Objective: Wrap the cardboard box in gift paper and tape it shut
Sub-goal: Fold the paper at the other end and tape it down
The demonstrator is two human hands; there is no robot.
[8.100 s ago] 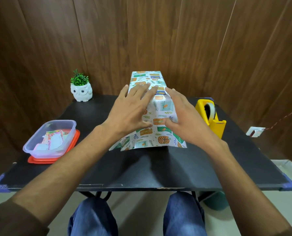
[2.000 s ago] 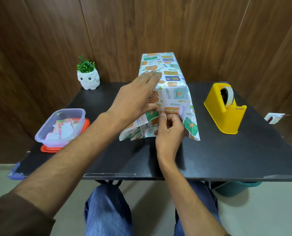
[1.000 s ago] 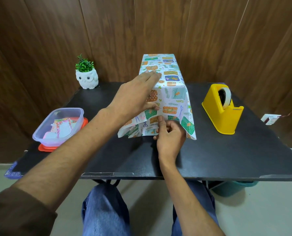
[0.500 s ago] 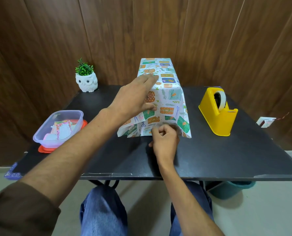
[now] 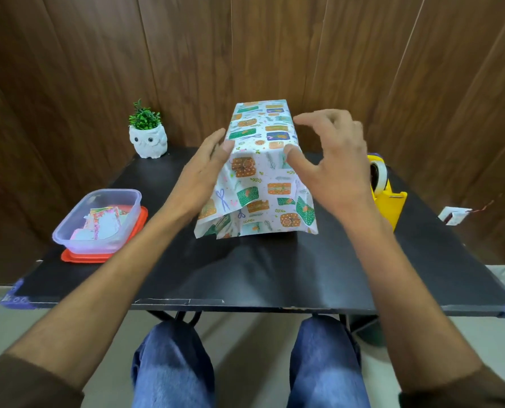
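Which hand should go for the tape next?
Right, probably. The right hand is holding nothing and is nearest the yellow tape dispenser; the left hand lies flat against the gift paper, steadying it.

Owl planter [image 5: 148, 142] behind; plastic container [image 5: 98, 244] nearer.

Bare left hand [image 5: 199, 175] and bare right hand [image 5: 336, 163], arms bare up to dark brown sleeves [image 5: 24, 384] at the bottom corners, blue jeans [image 5: 171, 363] on both legs
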